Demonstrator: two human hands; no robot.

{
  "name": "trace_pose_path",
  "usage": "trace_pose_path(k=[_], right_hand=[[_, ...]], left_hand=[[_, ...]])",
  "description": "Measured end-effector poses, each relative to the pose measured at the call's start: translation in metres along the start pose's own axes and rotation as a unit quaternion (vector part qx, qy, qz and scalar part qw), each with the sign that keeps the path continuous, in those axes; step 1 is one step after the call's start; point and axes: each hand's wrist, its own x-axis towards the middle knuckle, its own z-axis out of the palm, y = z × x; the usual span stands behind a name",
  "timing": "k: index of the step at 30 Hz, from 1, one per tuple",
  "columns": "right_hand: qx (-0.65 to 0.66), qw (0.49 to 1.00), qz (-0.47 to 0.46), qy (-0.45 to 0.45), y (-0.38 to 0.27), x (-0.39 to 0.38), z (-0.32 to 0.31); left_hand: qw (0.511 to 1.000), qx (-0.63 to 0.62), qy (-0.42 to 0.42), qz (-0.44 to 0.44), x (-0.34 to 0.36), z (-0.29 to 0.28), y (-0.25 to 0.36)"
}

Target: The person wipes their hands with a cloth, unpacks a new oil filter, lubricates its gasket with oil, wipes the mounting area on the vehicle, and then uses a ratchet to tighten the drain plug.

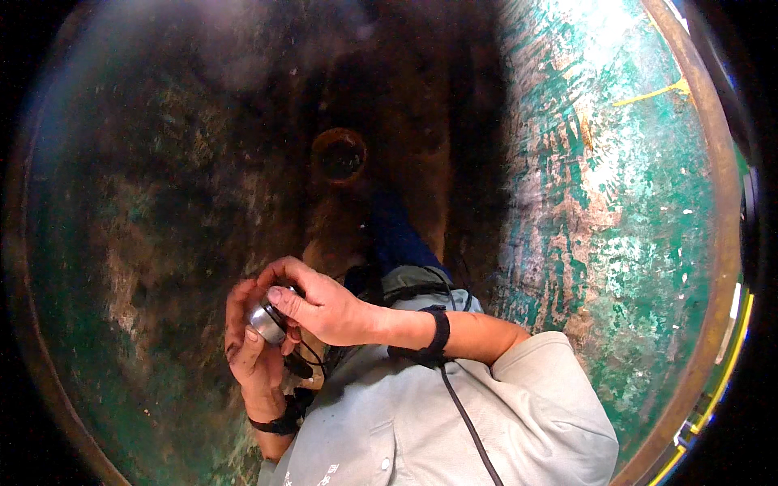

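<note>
A short, shiny silver metal cylinder with a dark band [267,323] is held between my two hands, left of my body; its kind I cannot make out. My left hand [245,344] wraps it from the left and below, fingers curled, with dark smudges on the skin. From the right, my right hand [320,306] closes over its top, the thumb lying along the upper edge. A small black piece with a thin cord [300,366] hangs just beneath the hands. Black straps circle both wrists.
Curved walls with worn green paint [632,211] surround me, ending in a rusty rim [724,202]. A round, rust-edged opening [340,155] lies in the dark surface ahead. A black cable [470,421] runs down my grey shirt. Yellow edging [733,356] shows outside the rim.
</note>
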Motion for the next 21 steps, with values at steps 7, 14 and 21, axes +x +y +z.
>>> trace_pose_path(k=[7,14,21], right_hand=[[-0.04,0.998,-0.016,-0.043,-0.034,0.022,-0.016],[-0.122,0.986,0.002,-0.109,-0.041,0.058,-0.039],[-0.087,0.961,0.173,-0.197,-0.076,0.116,-0.074]], left_hand=[[0.999,-0.008,-0.011,-0.052,0.022,-0.001,0.001],[0.997,0.002,0.041,-0.059,0.04,0.008,0.005],[0.977,0.044,0.169,0.122,0.084,0.058,0.008]])
